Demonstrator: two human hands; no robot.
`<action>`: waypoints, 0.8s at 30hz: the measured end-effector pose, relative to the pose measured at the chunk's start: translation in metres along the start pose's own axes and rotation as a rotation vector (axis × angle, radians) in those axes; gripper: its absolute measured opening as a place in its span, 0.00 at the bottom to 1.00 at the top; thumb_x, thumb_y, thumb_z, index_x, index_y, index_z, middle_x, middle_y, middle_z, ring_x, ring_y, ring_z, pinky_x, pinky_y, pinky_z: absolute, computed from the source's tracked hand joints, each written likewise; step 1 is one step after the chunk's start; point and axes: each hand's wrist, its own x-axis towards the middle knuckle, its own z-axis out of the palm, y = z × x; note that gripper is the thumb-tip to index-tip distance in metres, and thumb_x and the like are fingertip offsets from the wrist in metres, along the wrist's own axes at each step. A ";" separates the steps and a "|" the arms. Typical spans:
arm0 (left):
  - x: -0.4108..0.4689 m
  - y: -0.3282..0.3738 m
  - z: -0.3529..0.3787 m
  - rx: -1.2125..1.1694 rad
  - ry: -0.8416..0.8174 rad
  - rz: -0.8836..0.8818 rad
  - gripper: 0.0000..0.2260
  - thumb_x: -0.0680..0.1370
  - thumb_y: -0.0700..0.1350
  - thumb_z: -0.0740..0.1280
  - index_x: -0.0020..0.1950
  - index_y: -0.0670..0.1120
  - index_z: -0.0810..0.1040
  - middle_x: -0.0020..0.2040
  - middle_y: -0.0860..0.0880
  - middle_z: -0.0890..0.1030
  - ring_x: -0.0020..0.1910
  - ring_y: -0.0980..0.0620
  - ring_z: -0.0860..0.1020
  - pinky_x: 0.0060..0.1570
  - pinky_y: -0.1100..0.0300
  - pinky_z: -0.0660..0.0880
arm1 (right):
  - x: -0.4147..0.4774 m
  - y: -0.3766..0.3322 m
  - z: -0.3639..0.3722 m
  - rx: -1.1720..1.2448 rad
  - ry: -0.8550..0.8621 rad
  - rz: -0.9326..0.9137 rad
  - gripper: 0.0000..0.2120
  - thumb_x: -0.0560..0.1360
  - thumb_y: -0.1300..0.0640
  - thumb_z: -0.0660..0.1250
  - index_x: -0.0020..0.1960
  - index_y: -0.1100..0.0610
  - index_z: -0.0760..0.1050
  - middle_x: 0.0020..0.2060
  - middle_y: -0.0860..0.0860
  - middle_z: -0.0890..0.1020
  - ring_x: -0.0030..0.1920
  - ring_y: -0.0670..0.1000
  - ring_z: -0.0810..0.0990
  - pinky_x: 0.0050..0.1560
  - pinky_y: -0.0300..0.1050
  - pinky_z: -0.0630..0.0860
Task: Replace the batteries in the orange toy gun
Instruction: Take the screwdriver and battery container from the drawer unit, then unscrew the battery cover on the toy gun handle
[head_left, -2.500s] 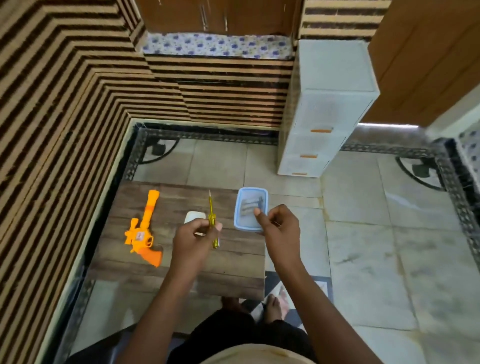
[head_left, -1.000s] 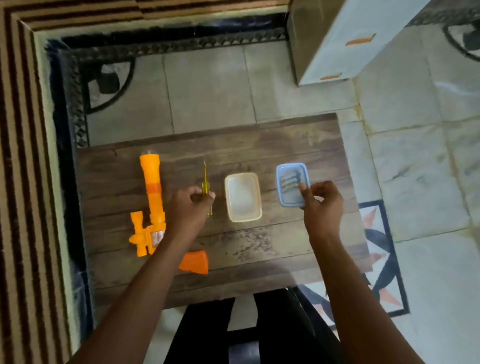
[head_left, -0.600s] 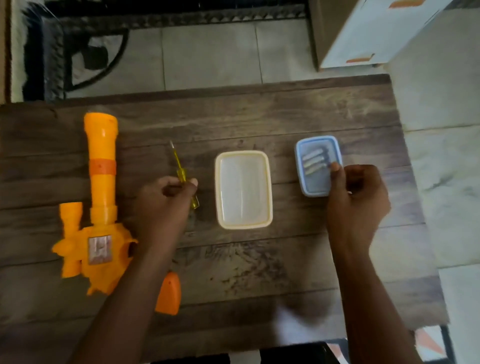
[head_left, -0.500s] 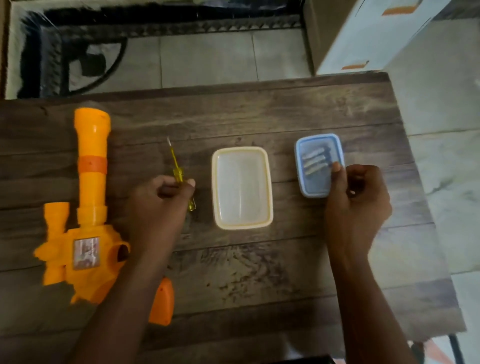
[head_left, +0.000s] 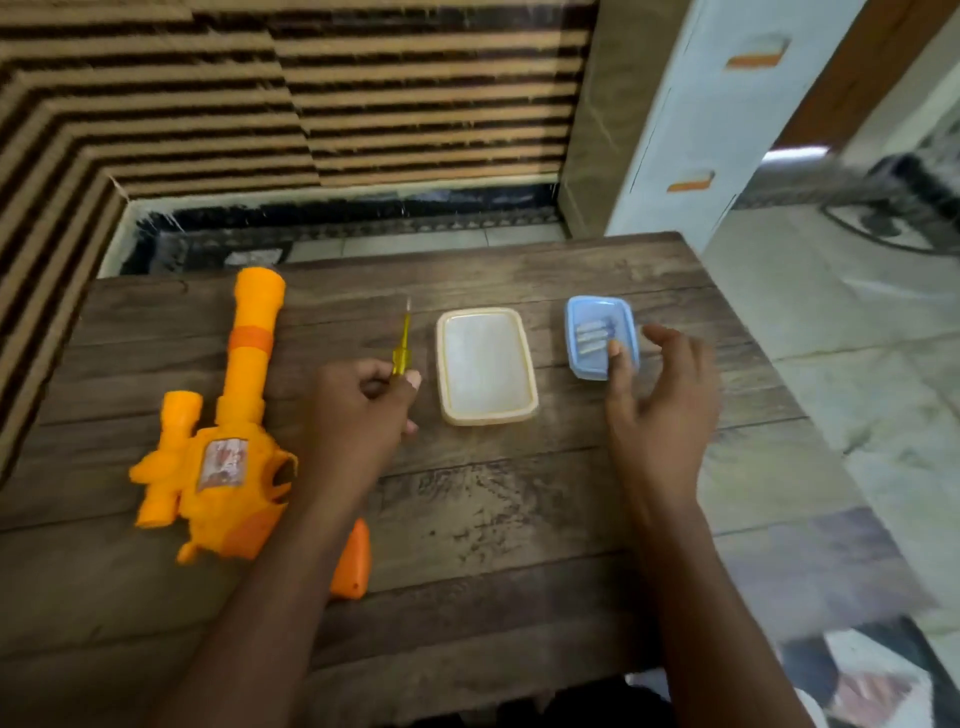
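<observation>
The orange toy gun (head_left: 228, 447) lies on the left of the wooden table (head_left: 493, 519), barrel pointing away from me; my left forearm covers part of its grip. My left hand (head_left: 358, 410) is closed around the handle of a yellow screwdriver (head_left: 401, 343), whose tip points away. A small blue container (head_left: 597, 332) holds several grey batteries (head_left: 589, 338). My right hand (head_left: 660, 405) hovers at that container's near right edge with fingers spread, thumb touching its rim, holding nothing.
An empty cream-rimmed rectangular tray (head_left: 485, 364) sits between screwdriver and blue container. A white drawer unit (head_left: 691, 114) stands behind the table's far right corner. A striped wall (head_left: 260, 104) runs along the back and left. Tiled floor (head_left: 857, 338) lies to the right.
The camera tilted up and shifted. My right hand opened its fingers beside the blue container. My left hand still holds the screwdriver in about the same place.
</observation>
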 end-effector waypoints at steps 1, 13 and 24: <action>-0.014 0.005 -0.003 -0.015 0.004 0.037 0.07 0.80 0.41 0.73 0.41 0.46 0.82 0.31 0.48 0.81 0.21 0.61 0.78 0.31 0.61 0.74 | -0.003 -0.012 -0.009 0.016 -0.010 -0.051 0.13 0.80 0.58 0.69 0.62 0.63 0.78 0.54 0.60 0.80 0.56 0.61 0.78 0.57 0.45 0.70; -0.161 0.041 -0.055 -0.065 0.148 0.235 0.07 0.72 0.41 0.80 0.46 0.49 0.86 0.43 0.56 0.86 0.45 0.59 0.83 0.51 0.51 0.82 | -0.055 -0.124 -0.090 0.076 -0.692 -0.520 0.16 0.75 0.65 0.63 0.59 0.55 0.82 0.41 0.52 0.79 0.40 0.59 0.80 0.41 0.57 0.79; -0.149 0.021 -0.067 -0.313 0.185 0.184 0.07 0.80 0.44 0.73 0.42 0.50 0.86 0.37 0.50 0.87 0.41 0.50 0.88 0.47 0.49 0.85 | -0.059 -0.117 -0.036 0.087 -0.623 -0.552 0.04 0.73 0.65 0.73 0.47 0.61 0.80 0.48 0.55 0.74 0.39 0.57 0.78 0.39 0.50 0.79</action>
